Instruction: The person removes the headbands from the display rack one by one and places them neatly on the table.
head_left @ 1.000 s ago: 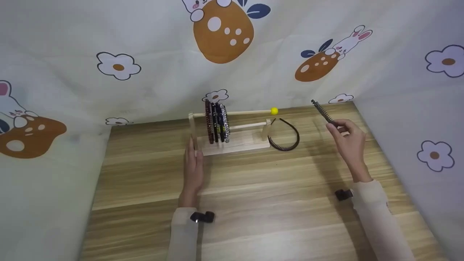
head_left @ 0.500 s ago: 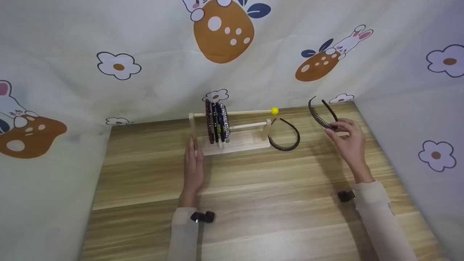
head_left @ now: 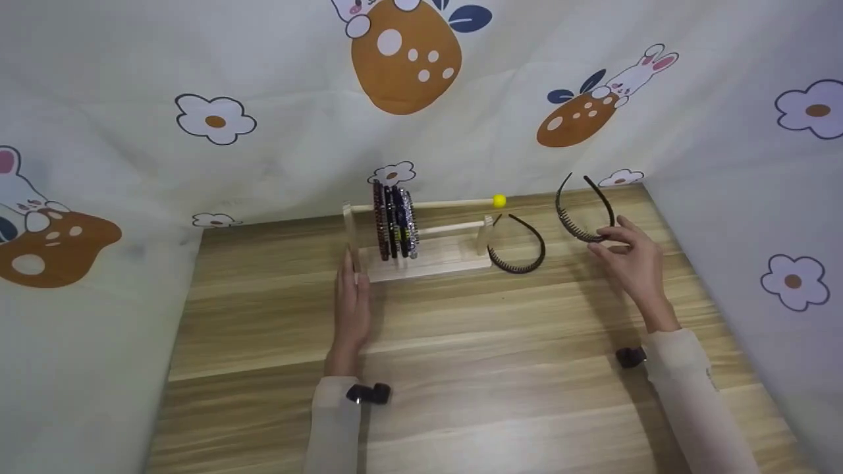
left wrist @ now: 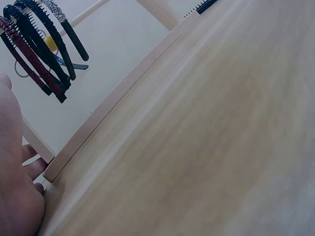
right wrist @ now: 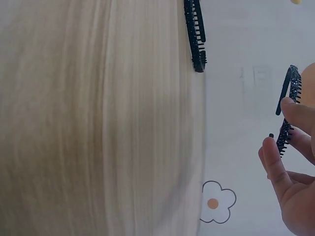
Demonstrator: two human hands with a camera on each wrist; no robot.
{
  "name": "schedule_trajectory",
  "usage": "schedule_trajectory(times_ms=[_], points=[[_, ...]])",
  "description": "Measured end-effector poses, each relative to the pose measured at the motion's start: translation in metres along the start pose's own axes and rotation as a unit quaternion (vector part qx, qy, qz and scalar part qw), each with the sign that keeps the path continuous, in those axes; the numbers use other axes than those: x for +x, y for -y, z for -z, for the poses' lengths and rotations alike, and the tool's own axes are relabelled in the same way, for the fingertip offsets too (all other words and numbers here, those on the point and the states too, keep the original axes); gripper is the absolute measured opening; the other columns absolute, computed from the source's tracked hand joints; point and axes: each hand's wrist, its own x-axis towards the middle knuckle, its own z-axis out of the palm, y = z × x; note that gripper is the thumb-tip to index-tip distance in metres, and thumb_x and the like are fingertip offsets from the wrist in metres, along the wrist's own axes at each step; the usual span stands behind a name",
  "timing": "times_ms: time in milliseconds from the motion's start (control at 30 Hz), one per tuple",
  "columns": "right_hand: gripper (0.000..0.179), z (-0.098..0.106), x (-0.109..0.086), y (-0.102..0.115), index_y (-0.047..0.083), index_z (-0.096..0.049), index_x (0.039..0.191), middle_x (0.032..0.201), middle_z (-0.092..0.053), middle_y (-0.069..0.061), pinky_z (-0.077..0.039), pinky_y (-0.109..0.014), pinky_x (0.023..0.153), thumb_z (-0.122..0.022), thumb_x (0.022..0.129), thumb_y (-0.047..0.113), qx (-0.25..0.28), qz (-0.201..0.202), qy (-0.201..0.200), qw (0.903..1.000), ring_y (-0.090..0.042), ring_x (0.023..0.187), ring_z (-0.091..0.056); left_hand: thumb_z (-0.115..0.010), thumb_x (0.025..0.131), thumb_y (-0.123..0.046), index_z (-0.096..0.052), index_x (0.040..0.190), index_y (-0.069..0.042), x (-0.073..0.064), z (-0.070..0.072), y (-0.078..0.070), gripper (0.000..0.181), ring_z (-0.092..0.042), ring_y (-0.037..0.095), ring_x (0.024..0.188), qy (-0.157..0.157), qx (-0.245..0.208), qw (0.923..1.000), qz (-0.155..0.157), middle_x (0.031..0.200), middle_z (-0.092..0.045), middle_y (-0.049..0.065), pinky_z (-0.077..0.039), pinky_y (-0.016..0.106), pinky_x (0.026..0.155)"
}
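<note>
My right hand (head_left: 635,270) pinches a dark toothed headband (head_left: 566,224) by its curved middle, in the air above the table's right side, its ends pointing away. The right wrist view shows this sparkly black headband (right wrist: 295,81) between thumb and fingers. A wooden headband stand (head_left: 428,266) has several headbands (head_left: 395,224) hanging on its upper rod, some glittery. My left hand (head_left: 351,306) rests with straight fingers against the stand's left end; in the left wrist view its fingertips touch the base (left wrist: 98,115). Another dark headband (head_left: 518,268) lies on the table at the stand's right end.
The wood-grain table (head_left: 461,342) meets a printed cloth (head_left: 296,158) at the back and sides. A yellow ball (head_left: 499,201) caps the right tip of the stand's upper rod. Black devices, one of them a left strap camera (head_left: 369,394), sit at both cuffs.
In my right hand the headband has turned from nearly edge-on to showing its open U shape. My left hand, the stand and the headband on the table have stayed in place.
</note>
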Motion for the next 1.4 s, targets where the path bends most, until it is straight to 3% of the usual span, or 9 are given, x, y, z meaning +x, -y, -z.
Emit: schedule_trajectory(times_ms=[100, 167, 300, 433, 633, 833, 967, 1067, 1400], points=[[0.029, 0.0, 0.0, -0.003, -0.01, -0.08, 0.118, 0.155, -0.056, -0.038, -0.054, -0.003, 0.075, -0.09, 0.092, 0.0, 0.0, -0.006, 0.012, 0.9999, 0.002, 0.085, -0.076, -0.034, 0.121, -0.037, -0.009, 0.181, -0.028, -0.001, 0.0, -0.001, 0.065, -0.021, 0.052, 0.165, 0.001, 0.003, 1.0, -0.001, 0.185, -0.014, 0.017, -0.018, 0.084, 0.125], [0.029, 0.0, 0.0, -0.005, -0.011, -0.079, 0.118, 0.155, -0.055, -0.04, -0.055, -0.004, 0.075, -0.089, 0.093, -0.002, 0.002, -0.01, 0.021, 0.9997, 0.013, 0.083, -0.071, -0.034, 0.121, -0.037, -0.009, 0.181, -0.03, -0.001, 0.0, -0.002, 0.065, -0.021, 0.052, 0.165, 0.002, 0.005, 1.0, -0.001, 0.185, -0.014, 0.017, -0.018, 0.085, 0.124], [0.028, -0.001, -0.001, -0.011, -0.014, -0.078, 0.119, 0.152, -0.055, -0.042, -0.055, -0.004, 0.078, -0.086, 0.093, -0.008, -0.007, -0.012, 0.033, 0.9994, -0.022, 0.096, -0.083, -0.034, 0.121, -0.039, -0.008, 0.181, -0.032, -0.001, 0.0, -0.002, 0.065, -0.019, 0.051, 0.166, 0.003, 0.007, 1.0, 0.003, 0.185, -0.013, 0.015, -0.017, 0.084, 0.125], [0.027, -0.001, -0.002, -0.016, -0.016, -0.076, 0.118, 0.151, -0.055, -0.044, -0.052, -0.002, 0.079, -0.083, 0.093, -0.012, -0.024, -0.015, 0.045, 0.9986, -0.057, 0.108, -0.074, -0.034, 0.121, -0.038, -0.01, 0.181, -0.03, 0.0, -0.001, 0.0, 0.065, -0.018, 0.049, 0.167, -0.001, 0.007, 1.0, 0.0, 0.186, -0.013, 0.013, -0.017, 0.083, 0.126], [0.028, 0.002, -0.005, -0.02, -0.014, -0.076, 0.12, 0.153, -0.054, -0.043, -0.054, -0.004, 0.082, -0.085, 0.095, -0.005, -0.051, -0.032, 0.07, 0.9957, -0.057, 0.113, -0.074, -0.034, 0.121, -0.04, -0.011, 0.18, -0.028, 0.0, -0.001, 0.001, 0.065, -0.02, 0.05, 0.166, -0.004, 0.006, 1.0, -0.005, 0.186, -0.014, 0.011, -0.017, 0.085, 0.125], [0.028, 0.003, -0.005, -0.022, -0.008, -0.079, 0.118, 0.147, -0.063, -0.037, -0.06, -0.048, 0.107, -0.088, 0.094, 0.002, -0.103, -0.029, 0.082, 0.9909, -0.051, 0.119, -0.075, -0.035, 0.121, -0.037, -0.011, 0.18, -0.027, 0.0, -0.001, 0.0, 0.065, -0.02, 0.05, 0.166, -0.006, 0.001, 1.0, -0.006, 0.186, -0.014, 0.012, -0.016, 0.084, 0.125], [0.026, 0.002, -0.005, -0.025, -0.007, -0.079, 0.117, 0.123, -0.077, -0.032, -0.061, -0.02, 0.088, -0.088, 0.093, -0.001, -0.123, -0.016, 0.083, 0.9888, -0.047, 0.106, -0.08, -0.034, 0.121, -0.034, -0.011, 0.18, -0.024, 0.002, -0.002, 0.001, 0.065, -0.018, 0.049, 0.167, -0.005, -0.006, 0.9999, -0.013, 0.186, -0.012, 0.013, -0.015, 0.084, 0.126], [0.026, 0.001, -0.006, -0.026, -0.006, -0.079, 0.116, 0.111, -0.08, -0.028, -0.046, -0.001, 0.074, -0.088, 0.092, -0.002, -0.129, -0.015, 0.089, 0.9876, -0.045, 0.1, -0.081, -0.034, 0.121, -0.034, -0.01, 0.18, -0.022, 0.003, -0.002, 0.001, 0.064, -0.016, 0.048, 0.168, -0.005, -0.01, 0.9998, -0.016, 0.186, -0.011, 0.014, -0.014, 0.083, 0.126], [0.03, -0.002, -0.007, -0.028, -0.004, -0.079, 0.112, 0.114, -0.078, -0.026, -0.051, -0.008, 0.081, -0.094, 0.088, 0.003, -0.134, -0.021, 0.103, 0.9853, -0.042, 0.1, -0.081, -0.036, 0.121, -0.035, -0.01, 0.18, -0.025, 0.001, -0.001, -0.002, 0.065, -0.018, 0.049, 0.167, -0.006, -0.014, 0.9998, -0.01, 0.186, -0.01, 0.012, -0.017, 0.086, 0.124]])
